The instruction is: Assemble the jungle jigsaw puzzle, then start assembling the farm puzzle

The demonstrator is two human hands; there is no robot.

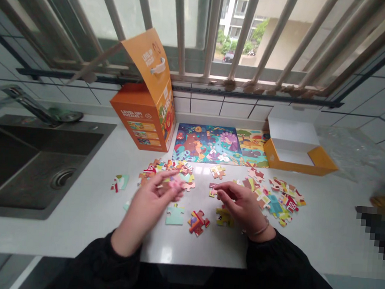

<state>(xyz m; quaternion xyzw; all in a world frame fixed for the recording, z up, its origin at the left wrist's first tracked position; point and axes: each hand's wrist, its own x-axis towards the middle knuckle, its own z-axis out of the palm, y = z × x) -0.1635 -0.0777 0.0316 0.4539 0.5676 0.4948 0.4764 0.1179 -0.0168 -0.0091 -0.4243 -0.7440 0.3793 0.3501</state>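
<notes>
My left hand [152, 199] pinches a pinkish jigsaw puzzle piece [176, 182] between thumb and fingers, raised over the counter. Thumb and forefinger of my right hand [239, 202] are closed at the edge of another puzzle piece [212, 191], dark red and yellow. Below the hands lie a pale green piece [174, 216], a red and orange piece [198, 222] and a yellow piece [224, 217]. A pile of pieces [150, 168] spreads behind my left hand, partly covered by it. More loose pieces [277, 201] lie to the right of my right hand.
At the back, an orange puzzle box [140, 124] stands with its lid up beside a colourful animal picture [208, 143]. An open yellow box [300, 165] sits to its right, near clear plastic wrapping [343, 151]. A dark sink [38, 167] is set into the left counter.
</notes>
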